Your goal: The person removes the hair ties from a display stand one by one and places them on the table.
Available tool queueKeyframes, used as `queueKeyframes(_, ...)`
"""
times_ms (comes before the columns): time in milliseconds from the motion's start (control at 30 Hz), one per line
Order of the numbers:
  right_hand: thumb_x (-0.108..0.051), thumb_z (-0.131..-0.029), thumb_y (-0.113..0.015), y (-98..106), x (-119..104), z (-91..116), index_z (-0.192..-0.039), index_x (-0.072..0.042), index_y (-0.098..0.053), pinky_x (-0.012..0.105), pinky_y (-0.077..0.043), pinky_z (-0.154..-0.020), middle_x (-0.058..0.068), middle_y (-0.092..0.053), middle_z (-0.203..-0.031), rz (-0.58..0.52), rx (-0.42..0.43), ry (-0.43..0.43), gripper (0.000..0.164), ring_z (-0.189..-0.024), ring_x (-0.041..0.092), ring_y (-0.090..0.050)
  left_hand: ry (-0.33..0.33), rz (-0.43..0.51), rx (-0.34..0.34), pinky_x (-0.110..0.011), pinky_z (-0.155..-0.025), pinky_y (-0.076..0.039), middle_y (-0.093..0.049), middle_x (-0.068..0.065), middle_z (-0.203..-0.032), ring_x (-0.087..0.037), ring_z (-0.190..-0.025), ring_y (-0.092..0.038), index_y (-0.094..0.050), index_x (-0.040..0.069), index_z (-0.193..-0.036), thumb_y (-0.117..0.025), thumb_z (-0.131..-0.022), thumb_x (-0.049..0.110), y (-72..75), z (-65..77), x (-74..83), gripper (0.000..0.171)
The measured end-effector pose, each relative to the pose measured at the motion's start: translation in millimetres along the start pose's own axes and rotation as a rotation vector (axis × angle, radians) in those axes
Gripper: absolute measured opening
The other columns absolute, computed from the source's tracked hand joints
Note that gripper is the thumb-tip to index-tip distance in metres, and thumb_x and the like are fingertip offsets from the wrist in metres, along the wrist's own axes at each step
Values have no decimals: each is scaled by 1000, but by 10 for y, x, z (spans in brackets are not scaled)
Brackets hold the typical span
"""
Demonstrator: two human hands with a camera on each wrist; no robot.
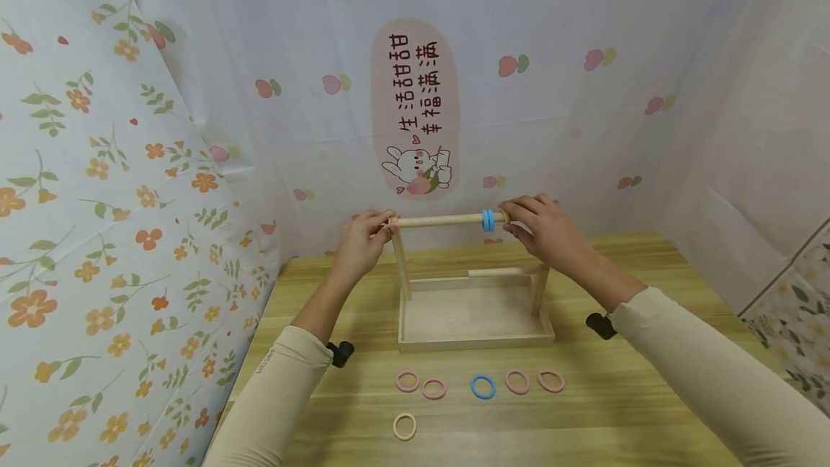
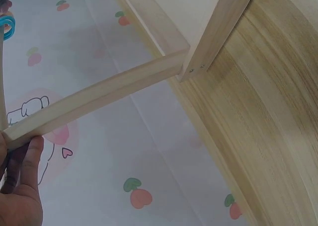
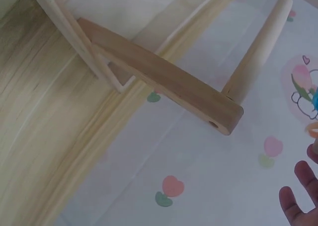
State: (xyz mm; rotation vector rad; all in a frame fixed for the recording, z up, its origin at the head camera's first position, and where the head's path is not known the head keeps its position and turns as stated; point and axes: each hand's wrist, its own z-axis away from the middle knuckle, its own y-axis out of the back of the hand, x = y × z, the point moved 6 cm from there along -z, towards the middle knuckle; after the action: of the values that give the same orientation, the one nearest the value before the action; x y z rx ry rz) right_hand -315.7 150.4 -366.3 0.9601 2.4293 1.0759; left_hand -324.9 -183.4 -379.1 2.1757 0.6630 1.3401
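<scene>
Wooden tray (image 1: pixel 476 343): on the wood-grain tabletop (image 1: pixel 622 395), a left post (image 1: pixel 401 265) rising at its left end and a right post (image 1: pixel 539 290) at its right end.
Left hand (image 1: pixel 360 242): above the tray's left end, thumb and fingers pinching the top of the left post.
Right hand (image 1: pixel 550 233): above the tray's right end, pinching a tan ring (image 1: pixel 505 215) at the upper dowel's tip; whether the ring encircles the dowel I cannot tell.
Upper dowel (image 1: pixel 441 221): reaches rightward from the left post, high over the tray.
Two blue rings (image 1: pixel 488 220): around the upper dowel, above the tray's right half.
Lower dowel (image 1: pixel 502 272): juts leftward from the right post, along the tray's far side.
Loose rings: in front of the tray, four pink rings (image 1: pixel 434 398) with one blue ring (image 1: pixel 483 397) between the pairs; a second tan ring (image 1: pixel 405 439) farther from the tray.
Printed cloth (image 1: pixel 558 128): hangs behind the tray.
</scene>
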Motion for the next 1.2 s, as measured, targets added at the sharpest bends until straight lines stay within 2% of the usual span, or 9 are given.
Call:
queueKeyframes(167,-4,-94,-87,26,7,11,-134,0,-74,54,-60,-82,19,-77,-119,4,11,6,42,-98,40,-68,7,25,-13,-45,-92,-69,-75,-17,-136,-35,-121,-79,-75,8,-143,-71,-107,25,-6,-4,4,40)
queueKeyframes(400,-1,-95,-85,14,4,31,-134,2,-74,41,-59,-66,17,-72,-111,11,15,17,40,-86,30,-67,8,34,-24,-42,-92,-69,-74,-17,-138,-34,-121,-79,-74,7,-145,-70,-108,24,-12,-6,5,40)
queueKeyframes(633,1,-95,-84,44,28,49,-132,8,-74,43,-59,-67,21,-70,-112,-22,9,-38,39,-87,33,-66,1,22,-22,-40,-89,-70,-75,-17,-136,-34,-118,-80,-74,6,-143,-70,-108,23,-11,-1,10,39)
queueKeyframes(867,-1,-93,-87,88,72,89,-127,8,-76,45,-61,-64,21,-70,-106,-20,45,-39,37,-86,34,-67,10,27,-25,-42,-90,-69,-74,-17,-137,-34,-119,-80,-75,8,-143,-71,-108,23,-6,1,13,39)
queueKeyframes(1200,-1,-95,-85,120,129,152,-109,4,-79,45,-60,-65,16,-73,-96,-15,33,-92,16,-83,33,-67,22,29,-35,-43,-92,-69,-74,-17,-137,-34,-121,-79,-74,7,-145,-70,-108,23,-1,3,19,40)
